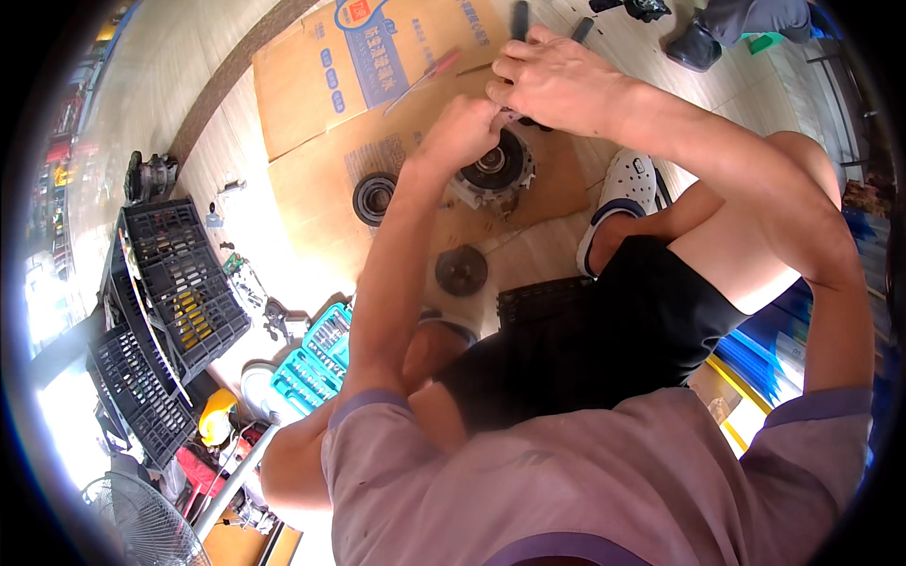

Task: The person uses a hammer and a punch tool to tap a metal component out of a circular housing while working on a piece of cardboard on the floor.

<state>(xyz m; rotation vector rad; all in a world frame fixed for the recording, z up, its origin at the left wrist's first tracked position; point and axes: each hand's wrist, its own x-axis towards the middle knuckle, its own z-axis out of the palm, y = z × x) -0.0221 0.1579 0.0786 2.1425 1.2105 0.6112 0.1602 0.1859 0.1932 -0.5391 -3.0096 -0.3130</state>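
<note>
My right hand (528, 77) is closed around a tool with two black handles (580, 30), which stick up beyond my fingers. Just below and left of it, my left hand (472, 130) is closed, its fingertips on something largely hidden between my hands. Both hands are over a round metal housing (505, 189) with a dark ring and central bore, lying on cardboard (311, 104). A bearing-like ring (376, 198) lies to its left and a dark disc (461, 272) below it. A pink-handled screwdriver (442, 62) lies beyond my left hand.
Black plastic crates (175, 274), a turquoise socket case (311, 358) and a fan (132, 519) are at the left. My clog (628, 179) is right of the cardboard. Another person's dark shoe (689, 47) and trouser leg appear at the top right.
</note>
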